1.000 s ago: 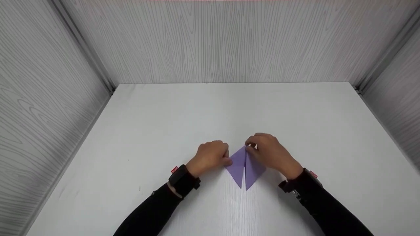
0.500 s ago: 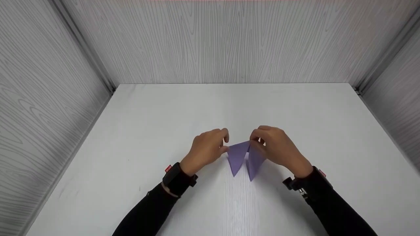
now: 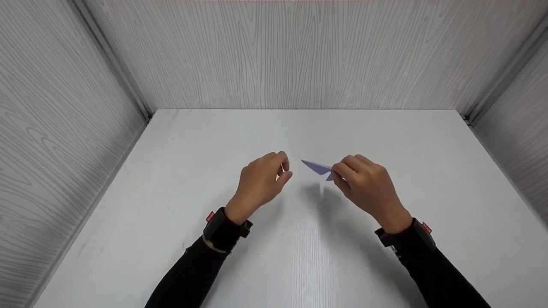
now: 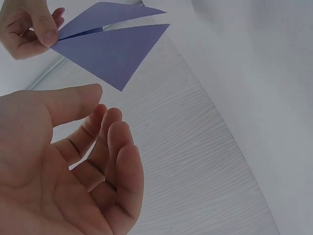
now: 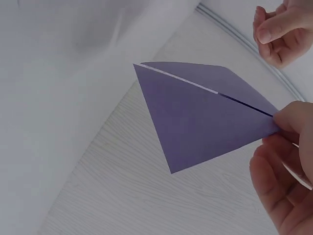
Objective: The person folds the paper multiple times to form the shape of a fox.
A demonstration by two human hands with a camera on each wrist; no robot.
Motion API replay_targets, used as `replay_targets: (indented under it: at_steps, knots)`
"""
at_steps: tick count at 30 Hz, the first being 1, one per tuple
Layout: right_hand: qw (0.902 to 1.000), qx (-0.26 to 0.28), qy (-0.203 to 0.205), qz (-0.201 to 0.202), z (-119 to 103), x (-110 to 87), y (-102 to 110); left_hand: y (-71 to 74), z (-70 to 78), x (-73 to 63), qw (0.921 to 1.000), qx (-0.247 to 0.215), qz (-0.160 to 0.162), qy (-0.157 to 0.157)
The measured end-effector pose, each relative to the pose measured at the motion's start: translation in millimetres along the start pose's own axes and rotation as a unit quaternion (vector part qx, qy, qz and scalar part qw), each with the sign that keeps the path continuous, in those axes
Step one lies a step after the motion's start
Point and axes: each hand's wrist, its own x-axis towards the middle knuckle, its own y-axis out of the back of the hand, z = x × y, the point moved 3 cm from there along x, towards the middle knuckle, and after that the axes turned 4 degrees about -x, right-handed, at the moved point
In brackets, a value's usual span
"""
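A folded sheet of purple paper (image 3: 316,167) is held up above the white table, seen nearly edge-on in the head view. My right hand (image 3: 364,184) pinches one corner of it between thumb and fingers. In the right wrist view the paper (image 5: 195,117) shows two flaps parted by a narrow slit that starts near the pinched corner. To the left of the paper, my left hand (image 3: 261,179) is raised with its fingers loosely bent and nothing in it. The left wrist view shows the left palm (image 4: 68,161) below the paper (image 4: 107,54), apart from it.
The white table (image 3: 214,141) spreads under both hands, with their shadows on it. A grey wood-grain panel (image 3: 274,55) stands along its back edge, and similar panels (image 3: 51,128) rise at the sides. Black bands (image 3: 224,231) circle both wrists.
My left hand has let go of the purple paper and moved up and left. My right hand has lifted the paper off the table and tilted it from flat to nearly edge-on.
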Motion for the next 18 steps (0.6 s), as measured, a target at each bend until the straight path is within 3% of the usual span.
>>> replay_targets:
  at_steps: [4, 9, 18]
  knots:
    - [0.9988, 0.017, 0.041, -0.022, -4.5, -4.7, -10.5, -0.8, -0.7, 0.0, 1.0000, 0.000, 0.003, -0.001]
    - [0.9917, 0.070, 0.073, -0.080, -8.8, -12.7, -25.3, -2.0, -2.7, -0.5, 1.0000, 0.000, 0.006, 0.000]
    - [0.9689, 0.142, 0.042, -0.198, -12.0, -24.0, -41.8, -4.1, -4.8, -1.0, 0.9999, 0.013, -0.002, -0.006]
